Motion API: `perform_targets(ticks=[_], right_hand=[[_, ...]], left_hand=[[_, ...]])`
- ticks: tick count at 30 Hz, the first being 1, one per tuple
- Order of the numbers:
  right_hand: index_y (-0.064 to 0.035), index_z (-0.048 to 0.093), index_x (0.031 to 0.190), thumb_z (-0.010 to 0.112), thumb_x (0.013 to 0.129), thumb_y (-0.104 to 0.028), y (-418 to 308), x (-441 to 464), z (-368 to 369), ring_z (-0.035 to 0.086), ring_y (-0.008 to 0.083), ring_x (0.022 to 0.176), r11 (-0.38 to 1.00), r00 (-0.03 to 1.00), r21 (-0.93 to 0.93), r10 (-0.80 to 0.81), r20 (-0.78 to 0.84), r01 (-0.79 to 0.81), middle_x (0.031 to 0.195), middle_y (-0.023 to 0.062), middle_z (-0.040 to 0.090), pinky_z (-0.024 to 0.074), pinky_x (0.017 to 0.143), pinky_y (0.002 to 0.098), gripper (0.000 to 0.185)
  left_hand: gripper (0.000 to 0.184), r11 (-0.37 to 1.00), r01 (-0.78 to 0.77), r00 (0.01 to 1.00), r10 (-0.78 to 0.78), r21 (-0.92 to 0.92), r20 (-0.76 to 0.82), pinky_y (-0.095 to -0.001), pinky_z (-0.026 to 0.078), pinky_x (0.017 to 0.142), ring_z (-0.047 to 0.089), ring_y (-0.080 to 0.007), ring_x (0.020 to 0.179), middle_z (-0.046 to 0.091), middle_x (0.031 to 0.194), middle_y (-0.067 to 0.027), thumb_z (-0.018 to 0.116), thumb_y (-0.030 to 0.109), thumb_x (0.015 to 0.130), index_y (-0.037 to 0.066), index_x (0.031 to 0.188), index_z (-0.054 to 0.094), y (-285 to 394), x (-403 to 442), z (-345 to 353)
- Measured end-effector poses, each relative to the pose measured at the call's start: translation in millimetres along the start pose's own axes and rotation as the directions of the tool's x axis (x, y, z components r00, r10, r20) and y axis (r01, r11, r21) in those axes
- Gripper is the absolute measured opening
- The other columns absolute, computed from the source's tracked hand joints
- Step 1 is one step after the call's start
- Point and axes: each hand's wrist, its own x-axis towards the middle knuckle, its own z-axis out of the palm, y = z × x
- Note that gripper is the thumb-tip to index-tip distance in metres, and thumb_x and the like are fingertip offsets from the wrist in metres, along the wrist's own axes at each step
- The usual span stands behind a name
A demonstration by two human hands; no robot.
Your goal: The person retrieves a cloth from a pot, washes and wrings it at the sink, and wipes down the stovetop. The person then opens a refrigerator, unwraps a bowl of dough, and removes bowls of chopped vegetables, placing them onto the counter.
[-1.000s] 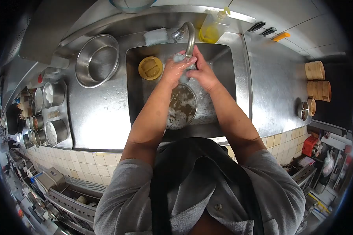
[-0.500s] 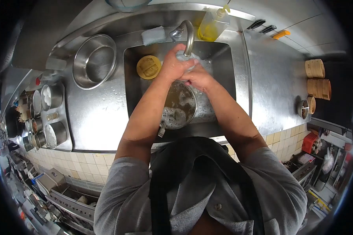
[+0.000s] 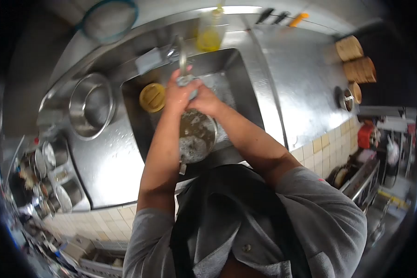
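My left hand (image 3: 175, 95) is under the running tap (image 3: 183, 55), its fingers closed around a wet, pale whitish-grey thing (image 3: 186, 81) whose kind I cannot make out. My right hand (image 3: 205, 100) presses against the same thing from the other side, its fingers curled and partly hidden. Below both hands, a round metal pot (image 3: 215, 134) of cloudy, foamy water stands in the steel sink (image 3: 238, 69). A round yellowish lid-like piece (image 3: 152, 97) lies in the sink, left of my left hand.
Left of the sink sits a large steel bowl (image 3: 91, 106); metal containers (image 3: 72, 192) stand farther left. Behind it are a pale sponge (image 3: 148, 60) and a yellow soap bottle (image 3: 210, 37). Knives (image 3: 281, 18) hang on the wall. Bamboo steamers (image 3: 359, 69) stand at the right.
The camera view has turned and shifted, so the sink appears farther left and tilted. Both hands stay together under the tap, still around the pale thing.
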Motion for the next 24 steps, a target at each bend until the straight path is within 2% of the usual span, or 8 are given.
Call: perform_targets(ticks=[2, 6, 10, 13, 15, 17, 19, 24], right_hand=[[-0.0056, 0.036, 0.14, 0.077, 0.055, -0.006, -13, -7, 0, 0.051, 0.031, 0.119, 0.963, 0.967, 0.095, -0.246, -0.062, 0.251, 0.123, 0.0204, 0.056, 0.0388, 0.103, 0.0343, 0.095], [-0.0105, 0.034, 0.142, 0.076, 0.055, -0.003, -25, -18, -2, 0.057, 0.0281, 0.111, 0.97, 0.972, 0.088, -0.218, -0.09, 0.226, 0.121, 0.0181, 0.056, 0.0446, 0.096, 0.0354, 0.097], [-0.0109, 0.037, 0.14, 0.074, 0.062, 0.0, -10, -18, -4, 0.064, 0.0228, 0.091, 0.931, 0.986, 0.365, -0.041, 0.16, -0.021, 0.106, 0.0138, 0.061, 0.0509, 0.078, 0.0394, 0.087], [-0.0103, 0.041, 0.133, 0.072, 0.066, 0.002, 1, -14, -4, 0.064, 0.0196, 0.08, 0.798, 0.939, 0.549, 0.058, 0.338, -0.247, 0.096, 0.0128, 0.063, 0.0503, 0.063, 0.0347, 0.076], [-0.0094, 0.043, 0.129, 0.072, 0.067, 0.003, -6, -17, -7, 0.063, 0.0185, 0.077, 0.728, 0.883, 0.566, 0.113, 0.456, -0.386, 0.092, 0.013, 0.063, 0.0486, 0.057, 0.031, 0.07], [-0.0006, 0.05, 0.115, 0.072, 0.066, 0.001, -17, -18, -8, 0.061, 0.0164, 0.073, 0.71, 0.884, 0.561, 0.196, 0.424, -0.426, 0.088, 0.0126, 0.062, 0.0438, 0.052, 0.0272, 0.053], [0.0024, 0.053, 0.108, 0.073, 0.066, -0.003, -5, -10, 5, 0.061, 0.0163, 0.073, 0.736, 0.909, 0.551, 0.218, 0.356, -0.392, 0.084, 0.0114, 0.062, 0.0445, 0.054, 0.0296, 0.047], [0.0129, 0.053, 0.1, 0.074, 0.066, -0.013, 9, 0, 30, 0.063, 0.0197, 0.076, 0.869, 0.959, 0.409, 0.271, 0.076, -0.278, 0.082, 0.0145, 0.064, 0.0483, 0.063, 0.0353, 0.047]], left_hand=[[0.041, 0.99, 0.103, 0.994, -0.107, -0.092, -0.035, -0.0327, 0.048, 0.076, 0.059, -0.0176, 0.078, 0.065, 0.084, -0.0062, 0.081, 0.022, 0.069, 0.001, 0.099, 0.063, 16, -2, 2], [0.029, 0.988, 0.152, 0.981, -0.155, -0.035, -0.119, -0.0308, 0.047, 0.072, 0.056, -0.0137, 0.075, 0.062, 0.08, -0.0046, 0.081, 0.021, 0.073, 0.003, 0.085, 0.062, 19, 0, 3], [0.026, 0.996, 0.021, 0.995, -0.028, 0.083, 0.091, -0.0298, 0.046, 0.072, 0.056, -0.0131, 0.075, 0.063, 0.081, -0.0048, 0.079, 0.018, 0.074, 0.002, 0.085, 0.062, 17, -3, -1], [0.019, 0.979, -0.198, 0.932, 0.202, -0.043, 0.303, -0.0295, 0.047, 0.071, 0.057, -0.0137, 0.075, 0.065, 0.079, -0.0057, 0.075, 0.013, 0.078, 0.001, 0.087, 0.063, 28, -8, -5], [0.02, 0.988, -0.066, 0.952, 0.103, -0.137, 0.287, -0.0292, 0.048, 0.071, 0.057, -0.0133, 0.074, 0.065, 0.079, -0.0053, 0.075, 0.013, 0.079, 0.0, 0.088, 0.064, 38, -11, -5], [0.02, 0.969, 0.057, 0.961, 0.013, -0.24, 0.278, -0.0288, 0.048, 0.07, 0.057, -0.0129, 0.073, 0.065, 0.079, -0.005, 0.075, 0.014, 0.08, 0.0, 0.089, 0.064, 36, -6, -7], [0.021, 0.978, 0.116, 0.985, -0.091, -0.172, 0.148, -0.0295, 0.048, 0.075, 0.059, -0.015, 0.079, 0.064, 0.083, -0.0071, 0.073, 0.016, 0.083, 0.0, 0.088, 0.059, 30, -1, -7], [0.027, 0.995, 0.072, 0.997, -0.073, 0.064, 0.005, -0.0297, 0.044, 0.059, 0.054, -0.0131, 0.06, 0.058, 0.064, -0.0024, 0.076, 0.023, 0.082, 0.003, 0.078, 0.058, 12, 16, 2]])
